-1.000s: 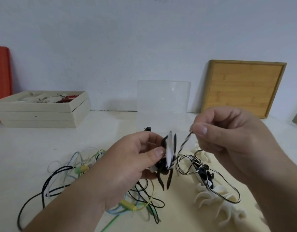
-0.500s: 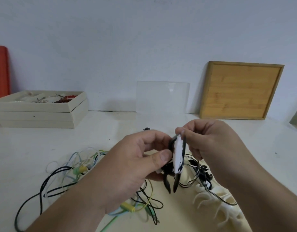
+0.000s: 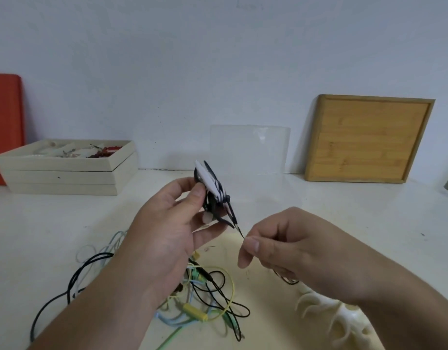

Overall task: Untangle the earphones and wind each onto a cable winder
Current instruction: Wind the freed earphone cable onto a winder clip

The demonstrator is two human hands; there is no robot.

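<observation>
- Left hand [image 3: 167, 238] raised above the surface [image 3: 344, 213], fingers and thumb clenched round a black and white cable winder [image 3: 212, 188], tilted, upper end leaning toward the wall.
- A striped black and white earphone cord [image 3: 236, 224] wrapped on that winder, a short stretch running taut from its lower end down to the right hand [image 3: 301, 251].
- Right hand lower and to the right of the left, thumb and forefinger pinching the cord, remaining fingers curled under.
- More of the same cord looped in black just below the right hand [image 3: 286, 279], mostly hidden by it.
- A tangle of earphones [image 3: 205, 294] lying on the surface beneath the left forearm: black, pale blue, yellow and green cords crossing one another.
- White cable winders [image 3: 329, 314] with curved prongs lying on the surface at lower right, partly covered by the right forearm.
- A stack of cream trays [image 3: 66, 170] at far left against the wall; top tray divided, holding pale items and dark red beads [image 3: 104, 152], too small to tell further.
- A clear plastic box [image 3: 249, 150] standing at the back in the middle.
- A wooden tray [image 3: 366, 140] propped on edge against the wall at right.
- An orange board [image 3: 5, 127] upright at the far left edge, behind the trays.
</observation>
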